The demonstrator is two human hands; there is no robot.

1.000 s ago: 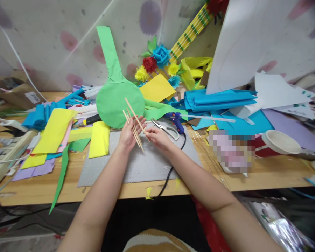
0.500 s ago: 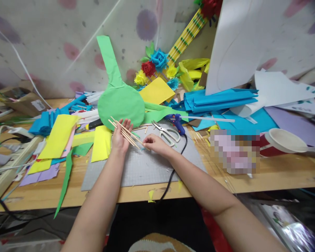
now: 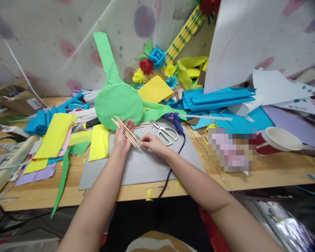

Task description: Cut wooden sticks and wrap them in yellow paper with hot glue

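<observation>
Several thin wooden sticks (image 3: 127, 134) lie slantwise across the palm of my left hand (image 3: 123, 140), held there under the thumb with the fingers partly spread. My right hand (image 3: 152, 143) is closed in a pinch at the lower right end of one stick, close to the left palm. Just behind the left fingers is a round green paper-covered shape (image 3: 118, 106) with a long neck, propped upright. Scissors with white handles (image 3: 166, 133) lie beyond the right hand, beside a blue glue gun (image 3: 175, 122) with a long glue stick in it.
A grey cutting mat (image 3: 147, 171) lies under both hands, crossed by the glue gun's black cord (image 3: 166, 185). Folded yellow paper (image 3: 99, 142) and a power strip (image 3: 14, 164) are at left. To the right stands a red and white paper tub (image 3: 278, 141), near rolled blue paper (image 3: 217, 99).
My right hand has drawn slightly closer to the left palm, its pinch still at the stick ends. The whole view has shifted a little.
</observation>
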